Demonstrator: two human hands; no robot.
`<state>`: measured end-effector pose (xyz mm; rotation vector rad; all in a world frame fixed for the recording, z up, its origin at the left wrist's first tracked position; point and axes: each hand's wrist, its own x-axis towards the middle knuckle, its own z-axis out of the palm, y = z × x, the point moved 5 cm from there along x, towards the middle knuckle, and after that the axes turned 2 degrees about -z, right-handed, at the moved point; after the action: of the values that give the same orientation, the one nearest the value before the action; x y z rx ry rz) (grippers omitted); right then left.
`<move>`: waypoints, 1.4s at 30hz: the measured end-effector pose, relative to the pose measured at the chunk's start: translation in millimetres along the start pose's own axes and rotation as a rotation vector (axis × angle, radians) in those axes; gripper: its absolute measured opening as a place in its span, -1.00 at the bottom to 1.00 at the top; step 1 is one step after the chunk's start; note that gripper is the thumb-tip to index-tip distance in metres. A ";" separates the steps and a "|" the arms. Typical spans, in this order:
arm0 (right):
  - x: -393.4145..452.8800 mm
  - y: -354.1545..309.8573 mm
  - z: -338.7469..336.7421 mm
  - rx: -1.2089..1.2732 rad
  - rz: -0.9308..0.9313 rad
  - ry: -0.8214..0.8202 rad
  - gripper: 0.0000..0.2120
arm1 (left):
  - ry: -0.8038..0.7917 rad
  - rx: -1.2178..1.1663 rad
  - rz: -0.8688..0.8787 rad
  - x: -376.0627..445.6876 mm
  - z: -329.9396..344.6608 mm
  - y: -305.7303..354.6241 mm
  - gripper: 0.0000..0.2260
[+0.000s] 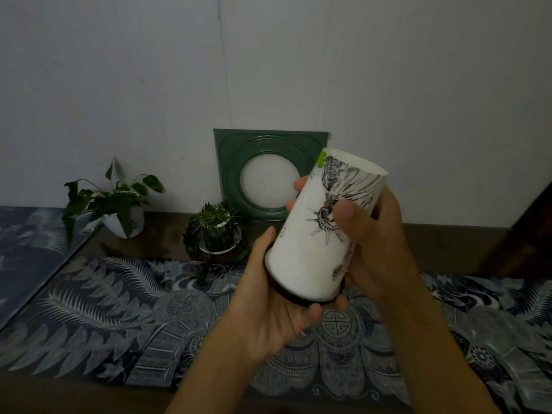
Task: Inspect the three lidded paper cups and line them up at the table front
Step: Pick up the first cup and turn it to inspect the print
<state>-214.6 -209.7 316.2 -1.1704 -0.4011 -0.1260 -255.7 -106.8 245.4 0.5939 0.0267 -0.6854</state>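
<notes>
A tall white paper cup [310,243] with black line drawings and a small green mark near its base is held upside down and tilted in front of me, above the table. Its dark lid [294,294] points down toward me. My left hand [268,309] cups the lid end from below. My right hand [376,234] grips the cup's side, thumb across the drawing. No other lidded cup is in view.
A blue patterned runner [119,318] covers the brown table. At the back stand a leafy plant in a white pot [122,222], a small plant in a glass bowl [218,234], and a green square frame [268,174] leaning on the wall.
</notes>
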 end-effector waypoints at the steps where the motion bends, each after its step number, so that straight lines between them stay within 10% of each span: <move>1: -0.4 0.3 -0.8 -0.001 -0.007 0.016 0.06 | 0.003 0.008 0.022 0.4 0.6 0.3 -0.33; 10: -8.9 2.9 -4.8 0.090 -0.101 0.286 -0.14 | 0.229 0.384 0.653 -4.7 3.4 18.0 -0.33; 23: -11.4 -7.0 -0.4 0.180 -0.053 -0.017 -0.12 | 0.019 0.242 0.121 -0.7 0.8 7.2 -0.34; 35: -15.6 5.7 0.4 0.221 -0.050 0.272 -0.01 | 0.293 0.509 0.697 -15.9 8.4 25.7 -0.46; 42: -14.7 0.0 3.9 0.254 -0.059 0.083 -0.01 | 0.210 0.361 0.404 -20.3 11.5 15.4 -0.45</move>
<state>-229.1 -207.8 312.0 -0.9008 -0.3665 -0.1694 -264.2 -91.4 267.2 0.9850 -0.0219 -0.2312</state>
